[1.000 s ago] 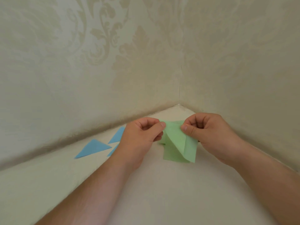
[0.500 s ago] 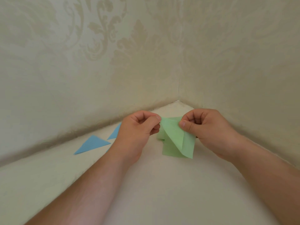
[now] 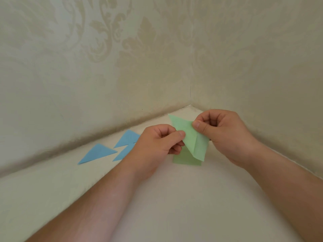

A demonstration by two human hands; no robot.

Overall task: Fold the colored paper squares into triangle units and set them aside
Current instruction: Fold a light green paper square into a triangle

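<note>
Above the table (image 3: pixel 174 198), left hand (image 3: pixel 157 145) and right hand (image 3: pixel 225 135) pinch the green paper (image 3: pixel 194 142), which likely wants matched edges before the crease is pressed.

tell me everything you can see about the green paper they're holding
The green paper is a pale green, thin, matte sheet, partly folded, with a sharp point sticking up toward the wall corner and a crease running down its middle. It is held up off the cream surface, tilted. The left hand pinches its left edge between thumb and fingers, and the right hand pinches its upper right edge. A flat green piece shows just below it; whether that is the same sheet or a separate one cannot be told.
</note>
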